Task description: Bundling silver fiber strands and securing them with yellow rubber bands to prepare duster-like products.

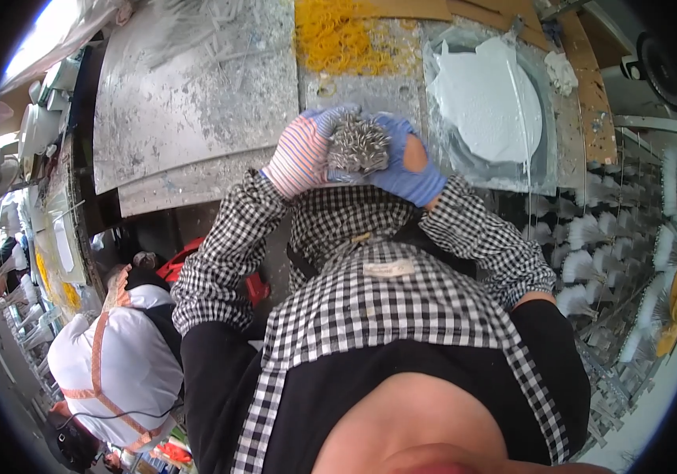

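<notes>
Between my two gloved hands, in front of my apron at the table's near edge, is a dense round bundle of thin grey, silvery-tipped strands (359, 144). Its spiky end faces up, and I cannot make out what the strands are. My left hand (304, 154), in a striped glove with blue fingers, closes round its left side. From the right, my right hand (406, 160) wraps it in a blue glove that has an opening on the back. The lower part of the bundle is hidden by my hands.
A pile of yellow rubber bands (342, 39) lies ahead of my hands. A round pan of thick white paste (488, 99) stands to the right. Racks with white fan-shaped tufts (583, 265) fill the right side. Another person in a white top (117, 359) is at the lower left.
</notes>
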The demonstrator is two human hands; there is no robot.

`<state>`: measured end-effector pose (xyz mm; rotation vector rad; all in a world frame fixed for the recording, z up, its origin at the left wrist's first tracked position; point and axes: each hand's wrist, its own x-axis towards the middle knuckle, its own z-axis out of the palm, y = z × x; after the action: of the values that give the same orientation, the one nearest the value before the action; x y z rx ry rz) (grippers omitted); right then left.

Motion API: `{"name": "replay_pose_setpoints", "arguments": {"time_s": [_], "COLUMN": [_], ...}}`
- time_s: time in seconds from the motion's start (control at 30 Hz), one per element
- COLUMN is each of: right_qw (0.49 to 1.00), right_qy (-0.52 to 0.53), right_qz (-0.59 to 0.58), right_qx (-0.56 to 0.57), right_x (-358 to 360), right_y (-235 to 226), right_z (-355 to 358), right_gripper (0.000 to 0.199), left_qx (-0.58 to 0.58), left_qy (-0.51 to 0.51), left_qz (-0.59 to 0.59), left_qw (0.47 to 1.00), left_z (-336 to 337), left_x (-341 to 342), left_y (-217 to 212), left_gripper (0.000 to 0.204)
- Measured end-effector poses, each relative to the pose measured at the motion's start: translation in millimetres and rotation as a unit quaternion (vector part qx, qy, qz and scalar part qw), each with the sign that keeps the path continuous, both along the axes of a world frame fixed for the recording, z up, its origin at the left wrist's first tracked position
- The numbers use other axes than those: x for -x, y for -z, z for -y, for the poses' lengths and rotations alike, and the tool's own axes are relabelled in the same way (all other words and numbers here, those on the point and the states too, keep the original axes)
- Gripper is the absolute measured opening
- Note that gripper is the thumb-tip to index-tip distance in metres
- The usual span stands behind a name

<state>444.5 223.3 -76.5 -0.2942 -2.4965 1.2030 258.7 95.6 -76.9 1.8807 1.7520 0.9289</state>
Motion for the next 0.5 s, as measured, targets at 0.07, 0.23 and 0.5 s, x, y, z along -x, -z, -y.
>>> {"name": "replay_pose_setpoints", "arguments": {"time_s": [0.07,0.23,0.5], "right_qw": [0.980,0.995,0.992], "right_qy": [-0.042,0.017,-0.016], "right_qz": [-0.097,-0.043,-0.116], "right_qx": [0.167,-0.089,-0.053], "right_x": [-6,-10,-23], "right_y": [13,3,-9], "right_z": [1,-1,5], "right_gripper": [0.081,0.085,0.085], "left_qx": [-0.049,-0.060,-0.078], "left_qy": [-0.027,-0.045,-0.063], "left_qz": [0.016,-0.122,-0.152], "left_qw": [0.998,0.990,0.983], "left_z": [-3,0,20], "left_x": [-6,-7,-28], "left_y": [-12,14,4], "left_gripper": [0.104,0.097,0.078]}}
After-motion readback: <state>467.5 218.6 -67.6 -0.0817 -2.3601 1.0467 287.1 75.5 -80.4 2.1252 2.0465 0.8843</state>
